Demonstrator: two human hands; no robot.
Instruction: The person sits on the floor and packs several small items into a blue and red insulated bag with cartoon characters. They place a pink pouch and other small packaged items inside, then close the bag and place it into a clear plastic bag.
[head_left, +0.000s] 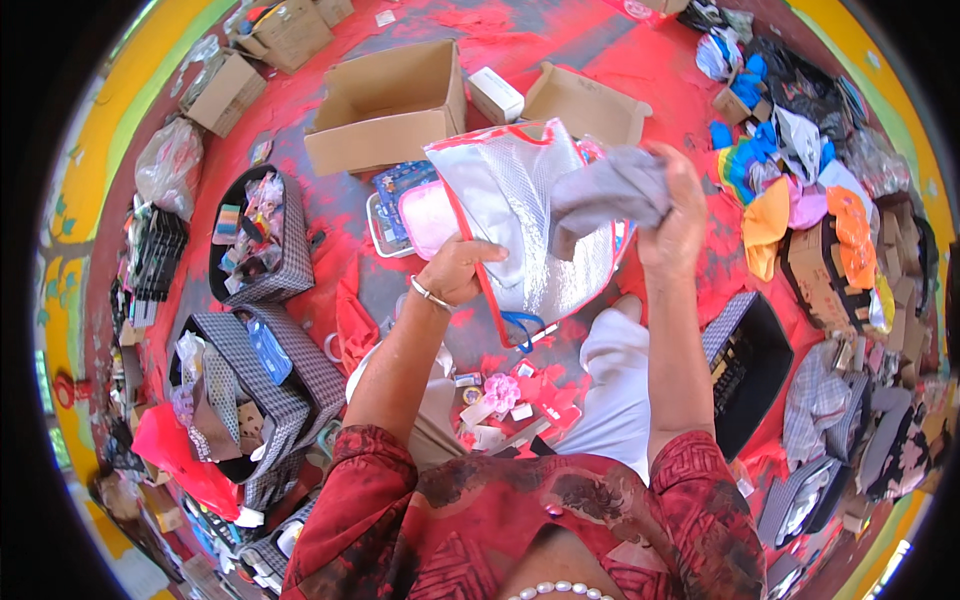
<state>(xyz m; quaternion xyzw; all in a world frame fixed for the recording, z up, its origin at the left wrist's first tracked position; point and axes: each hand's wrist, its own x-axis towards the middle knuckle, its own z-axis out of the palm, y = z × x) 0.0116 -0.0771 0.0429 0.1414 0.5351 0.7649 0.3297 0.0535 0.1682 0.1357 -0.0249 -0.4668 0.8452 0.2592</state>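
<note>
A silver, foil-lined bag (515, 200) with red trim stands tilted in front of me, its quilted shiny inside showing. My left hand (457, 270) is closed on the bag's left edge, thumb on the silvery side. To the right, my right hand (672, 210) grips a folded grey cloth (608, 192), raised over the bag's right side. Its exact kind cannot be made out. Beside the bag, on the left, lie a pink padded piece (428, 220) and a clear plastic box (385, 232). From the bag's lower edge hangs a blue strap (520, 330).
An open cardboard box (390, 105) stands beyond the bag, near a small white box (496, 95). Checked fabric bins (285, 270) filled with small goods are on the left; another dark bin (750, 370) is on the right. Small items and a pink flower (502, 391) lie between my legs.
</note>
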